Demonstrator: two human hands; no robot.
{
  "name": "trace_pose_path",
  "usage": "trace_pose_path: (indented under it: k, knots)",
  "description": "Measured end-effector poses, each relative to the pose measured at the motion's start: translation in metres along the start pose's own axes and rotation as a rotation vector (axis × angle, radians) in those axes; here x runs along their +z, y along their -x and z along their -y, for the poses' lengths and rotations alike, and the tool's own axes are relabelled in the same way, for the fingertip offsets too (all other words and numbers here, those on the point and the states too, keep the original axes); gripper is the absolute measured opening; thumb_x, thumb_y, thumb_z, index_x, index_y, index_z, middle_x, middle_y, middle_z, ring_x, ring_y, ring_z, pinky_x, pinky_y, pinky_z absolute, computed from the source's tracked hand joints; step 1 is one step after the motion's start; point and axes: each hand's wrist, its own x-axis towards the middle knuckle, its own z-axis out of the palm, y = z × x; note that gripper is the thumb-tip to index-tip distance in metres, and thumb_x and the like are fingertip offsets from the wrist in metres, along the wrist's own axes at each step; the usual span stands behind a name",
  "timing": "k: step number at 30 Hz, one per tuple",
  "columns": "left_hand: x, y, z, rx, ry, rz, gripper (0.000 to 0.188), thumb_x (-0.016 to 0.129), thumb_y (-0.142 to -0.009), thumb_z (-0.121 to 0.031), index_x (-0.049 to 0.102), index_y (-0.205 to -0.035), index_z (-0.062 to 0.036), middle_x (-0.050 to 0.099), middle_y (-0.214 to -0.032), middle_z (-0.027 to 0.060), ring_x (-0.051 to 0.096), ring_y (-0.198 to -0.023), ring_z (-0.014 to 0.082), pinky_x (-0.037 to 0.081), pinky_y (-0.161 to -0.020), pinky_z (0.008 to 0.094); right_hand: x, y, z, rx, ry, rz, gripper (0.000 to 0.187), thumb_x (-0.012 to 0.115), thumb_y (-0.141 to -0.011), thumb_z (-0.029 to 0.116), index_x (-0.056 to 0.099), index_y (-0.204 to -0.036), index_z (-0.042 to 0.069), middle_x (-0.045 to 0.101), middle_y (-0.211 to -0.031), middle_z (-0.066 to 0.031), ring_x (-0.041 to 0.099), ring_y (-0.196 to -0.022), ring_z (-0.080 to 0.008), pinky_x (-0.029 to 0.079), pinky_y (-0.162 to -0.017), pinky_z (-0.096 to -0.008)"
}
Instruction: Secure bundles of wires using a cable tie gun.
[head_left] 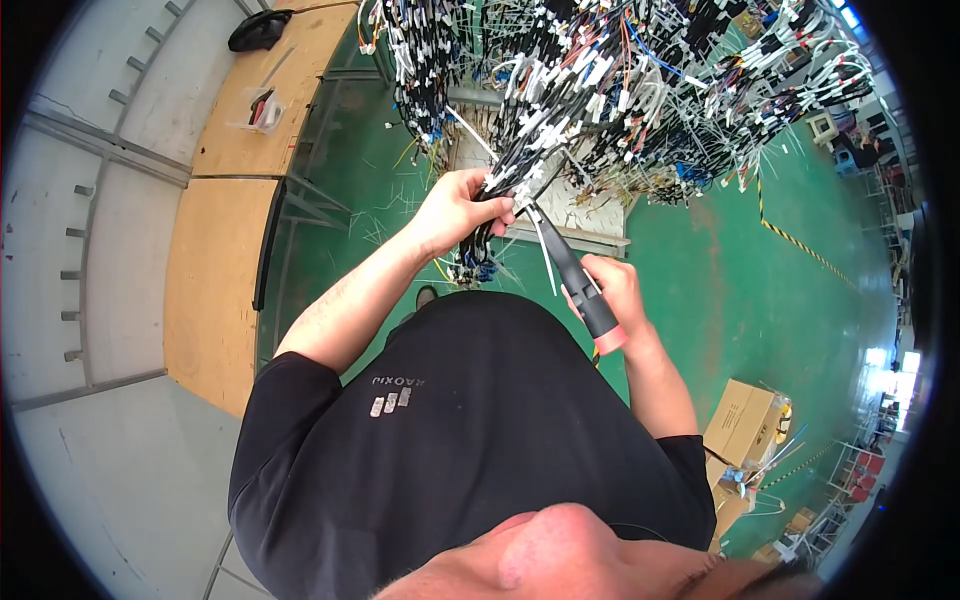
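A bundle of black cables (pixel 516 166) with white connectors hangs in front of me, and my left hand (pixel 468 213) is closed round its lower part. My right hand (pixel 612 290) grips a black cable tie gun (pixel 570 268) with a pinkish-red rear end. The gun's nose touches or nearly touches the bundle just right of my left fingers. From there a thin white strip, apparently a cable tie tail (pixel 547 257), runs down beside the gun. Loose cable ends (pixel 472 268) with blue parts dangle below my left hand.
A dense mass of hanging wire harnesses (pixel 640 90) fills the far side, above a pale board (pixel 575 215). At the left stands a wooden table (pixel 225 260) with a clear plastic box (pixel 262 112) on it. Cardboard boxes (pixel 742 420) sit at the right on the green floor (pixel 700 290).
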Motion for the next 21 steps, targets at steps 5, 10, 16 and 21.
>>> trace_pose_path:
  k: [5, 10, 16, 21]
  knots:
    - [0.006, 0.007, -0.006, -0.015, -0.027, -0.071, 0.008, 0.073, -0.098, -0.002, 0.070, -0.104, 0.0022, 0.077, -0.088, 0.0074, 0.070, -0.072, 0.0109, 0.058, -0.070, 0.0272, -0.006, -0.008, 0.016, -0.017, -0.132, 0.112, 0.049, 0.089, -0.067, -0.005, 0.068, -0.111, 0.000, 0.064, -0.104, -0.0135, 0.065, -0.098, -0.0338, 0.056, -0.084, -0.0386]
    - [0.010, 0.010, -0.013, -0.035, -0.181, -0.097, 0.012, 0.076, -0.096, 0.000, 0.070, -0.106, 0.0018, 0.080, -0.093, 0.0089, 0.074, -0.078, 0.0112, 0.059, -0.074, 0.0264, -0.008, -0.012, 0.023, -0.040, -0.069, 0.102, 0.043, 0.087, -0.072, -0.001, 0.069, -0.111, 0.000, 0.066, -0.102, -0.0129, 0.066, -0.098, -0.0340, 0.056, -0.085, -0.0414]
    - [0.008, 0.016, -0.027, -0.034, -0.375, -0.060, 0.011, 0.075, -0.097, -0.005, 0.073, -0.104, 0.0022, 0.081, -0.091, 0.0069, 0.077, -0.078, 0.0097, 0.060, -0.075, 0.0265, -0.003, -0.005, 0.000, -0.089, -0.024, 0.042, 0.029, 0.088, -0.078, 0.011, 0.069, -0.097, -0.001, 0.066, -0.084, -0.0110, 0.066, -0.074, -0.0278, 0.054, -0.070, -0.0375]
    - [0.002, 0.015, -0.022, -0.014, -0.335, -0.040, 0.009, 0.074, -0.098, -0.007, 0.073, -0.102, 0.0010, 0.081, -0.091, 0.0052, 0.076, -0.077, 0.0086, 0.059, -0.073, 0.0263, -0.004, -0.004, 0.001, -0.136, 0.015, 0.026, 0.015, 0.076, -0.077, 0.005, 0.067, -0.089, 0.003, 0.067, -0.081, -0.0117, 0.067, -0.074, -0.0333, 0.053, -0.067, -0.0405]
